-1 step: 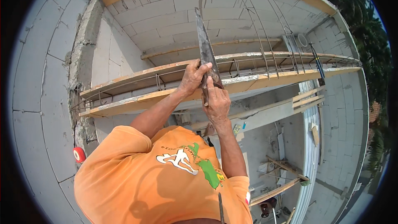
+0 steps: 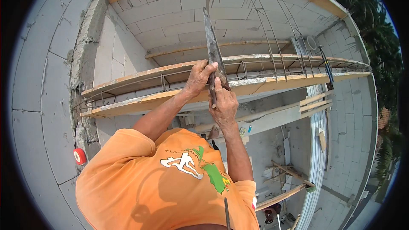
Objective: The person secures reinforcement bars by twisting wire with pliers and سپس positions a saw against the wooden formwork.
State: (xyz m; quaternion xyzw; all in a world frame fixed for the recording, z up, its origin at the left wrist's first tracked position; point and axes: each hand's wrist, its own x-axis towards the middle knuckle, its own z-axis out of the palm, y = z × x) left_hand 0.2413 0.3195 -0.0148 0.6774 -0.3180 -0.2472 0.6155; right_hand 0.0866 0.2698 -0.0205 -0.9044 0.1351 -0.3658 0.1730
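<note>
Steel handsaw (image 2: 214,47), dark, tapered, centre frame, tip toward the top edge. Left hand (image 2: 197,79) pinching it, thumb on the near face. Right hand (image 2: 224,105) curled round its lower end, index finger pointing up along it. Rebar cage (image 2: 162,83) between wooden boards (image 2: 140,104) spans mid-frame behind. Red-and-white round item (image 2: 79,156), lower left.

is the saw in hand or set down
The saw is in hand: left hand and right hand both hold its wide end, the narrow tip pointing away.
</note>
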